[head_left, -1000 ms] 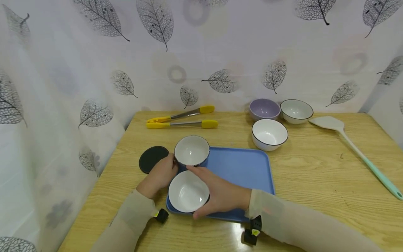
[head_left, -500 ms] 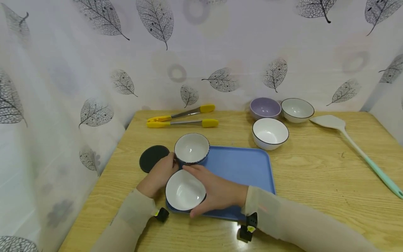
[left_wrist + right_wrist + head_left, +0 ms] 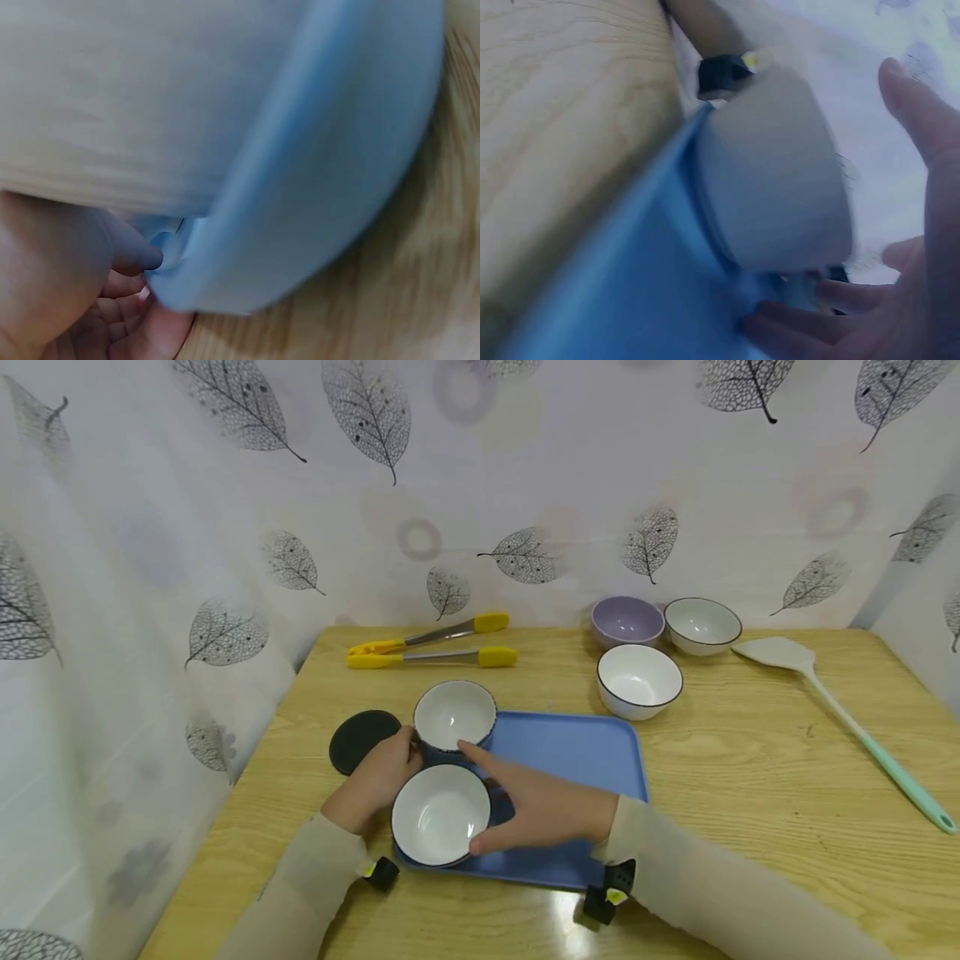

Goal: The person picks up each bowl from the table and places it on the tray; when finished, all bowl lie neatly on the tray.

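Observation:
On the left part of the blue tray (image 3: 573, 756) stand two bowls. The nearer one is a white bowl (image 3: 441, 817) with a dark rim; behind it is a bowl with a speckled dark rim (image 3: 455, 714). My left hand (image 3: 378, 775) pinches the tray's left edge; the left wrist view has its thumb (image 3: 135, 251) over the tray rim (image 3: 300, 217) and fingers below. Just right of the white bowl, my right hand (image 3: 547, 806) has its thumb and fingers spread. A gap shows between that hand and the bowl's outer wall (image 3: 776, 180) in the right wrist view.
A black round disc (image 3: 363, 739) lies left of the tray. Yellow-tipped tongs (image 3: 442, 656) lie behind. At the back right stand a white bowl (image 3: 640, 681), a purple bowl (image 3: 627, 620) and a pale bowl (image 3: 702, 625). A spatula (image 3: 855, 727) lies far right.
The white bowl has shifted slightly left on the tray. My right hand has let go of it, widened its fingers and drawn back to the right. The left hand stays at the tray edge.

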`<action>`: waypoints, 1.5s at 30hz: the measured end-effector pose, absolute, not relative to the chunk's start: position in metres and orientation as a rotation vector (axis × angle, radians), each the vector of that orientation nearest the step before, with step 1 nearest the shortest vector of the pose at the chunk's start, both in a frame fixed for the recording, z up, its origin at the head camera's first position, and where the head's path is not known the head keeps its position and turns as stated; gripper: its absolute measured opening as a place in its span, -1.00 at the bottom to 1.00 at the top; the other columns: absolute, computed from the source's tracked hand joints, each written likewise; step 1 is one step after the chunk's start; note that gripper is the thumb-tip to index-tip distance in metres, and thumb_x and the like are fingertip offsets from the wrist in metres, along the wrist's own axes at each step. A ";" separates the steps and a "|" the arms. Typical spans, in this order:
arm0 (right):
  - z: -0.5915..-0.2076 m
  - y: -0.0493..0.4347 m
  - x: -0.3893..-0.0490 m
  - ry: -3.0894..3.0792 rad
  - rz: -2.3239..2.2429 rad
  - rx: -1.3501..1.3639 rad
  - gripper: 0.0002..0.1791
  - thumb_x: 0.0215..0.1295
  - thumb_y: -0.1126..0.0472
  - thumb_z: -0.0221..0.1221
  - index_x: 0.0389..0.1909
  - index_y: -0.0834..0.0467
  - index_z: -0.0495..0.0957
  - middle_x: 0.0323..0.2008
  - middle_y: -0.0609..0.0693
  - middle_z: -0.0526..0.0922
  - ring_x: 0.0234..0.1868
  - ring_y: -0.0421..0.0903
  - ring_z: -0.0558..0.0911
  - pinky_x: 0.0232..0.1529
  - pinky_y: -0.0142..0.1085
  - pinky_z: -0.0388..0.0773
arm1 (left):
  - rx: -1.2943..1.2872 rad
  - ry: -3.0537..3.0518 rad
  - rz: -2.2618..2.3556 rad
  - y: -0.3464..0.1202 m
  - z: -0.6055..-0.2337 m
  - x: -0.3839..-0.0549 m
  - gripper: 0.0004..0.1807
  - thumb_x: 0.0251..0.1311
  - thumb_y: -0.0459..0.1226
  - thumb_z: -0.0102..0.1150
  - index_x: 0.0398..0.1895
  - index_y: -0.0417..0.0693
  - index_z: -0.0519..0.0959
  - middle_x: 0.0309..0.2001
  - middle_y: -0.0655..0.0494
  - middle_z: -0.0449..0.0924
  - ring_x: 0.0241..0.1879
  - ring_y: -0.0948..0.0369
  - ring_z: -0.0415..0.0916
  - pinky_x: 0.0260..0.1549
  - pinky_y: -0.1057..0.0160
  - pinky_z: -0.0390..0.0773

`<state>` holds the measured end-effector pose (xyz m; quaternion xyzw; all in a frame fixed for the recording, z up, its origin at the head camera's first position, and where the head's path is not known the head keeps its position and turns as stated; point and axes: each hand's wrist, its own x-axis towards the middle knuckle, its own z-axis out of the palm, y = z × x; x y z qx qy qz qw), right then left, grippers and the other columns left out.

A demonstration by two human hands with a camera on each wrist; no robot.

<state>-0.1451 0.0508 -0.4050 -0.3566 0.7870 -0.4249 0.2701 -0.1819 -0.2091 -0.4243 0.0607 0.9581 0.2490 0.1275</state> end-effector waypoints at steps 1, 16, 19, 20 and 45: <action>-0.403 0.056 -0.146 2.125 -1.155 -0.942 0.18 0.22 -0.20 0.35 0.62 -0.21 -0.29 0.59 -0.25 -0.12 0.46 -0.09 0.28 0.31 -0.17 0.39 | 0.179 2.786 0.723 -0.209 -0.424 -0.182 -0.65 0.44 -0.25 0.00 0.16 -0.30 0.42 -0.19 -0.05 0.56 -0.25 0.09 0.46 -0.16 0.08 0.53; -0.400 0.160 -0.177 2.806 -1.748 -1.155 -0.43 0.05 0.51 0.40 0.15 0.26 0.57 0.02 0.05 0.66 0.02 -0.13 0.64 0.01 -0.34 0.57 | 0.260 2.813 0.747 -0.214 -0.430 -0.184 -0.72 0.42 -0.27 -0.03 0.06 -0.28 0.43 -0.27 -0.02 0.51 -0.29 0.09 0.43 -0.19 0.07 0.48; -0.404 0.180 -0.187 2.946 -1.863 -1.010 -0.36 -0.01 0.60 0.39 0.18 0.33 0.53 0.09 0.07 0.62 0.12 -0.25 0.57 0.09 -0.41 0.50 | 0.259 2.811 0.756 -0.214 -0.431 -0.184 -0.74 0.42 -0.27 -0.04 0.05 -0.27 0.43 -0.27 -0.02 0.51 -0.29 0.09 0.43 -0.19 0.07 0.47; -0.402 0.185 -0.188 2.989 -1.889 -0.946 -0.35 -0.02 0.61 0.38 0.19 0.36 0.51 0.11 0.07 0.60 0.15 -0.25 0.54 0.12 -0.42 0.48 | 0.258 2.812 0.758 -0.214 -0.432 -0.184 -0.73 0.42 -0.27 -0.04 0.05 -0.27 0.43 -0.27 -0.02 0.51 -0.29 0.09 0.43 -0.19 0.07 0.47; -0.443 0.228 -0.224 2.770 -1.726 -0.141 0.36 0.09 0.04 0.50 0.60 0.18 -0.36 0.54 0.31 -0.13 0.49 0.30 0.05 0.41 0.24 0.02 | 0.235 2.782 0.773 -0.213 -0.429 -0.182 -0.72 0.43 -0.25 -0.03 0.06 -0.25 0.41 -0.38 0.04 0.43 -0.34 0.11 0.40 -0.27 0.12 0.42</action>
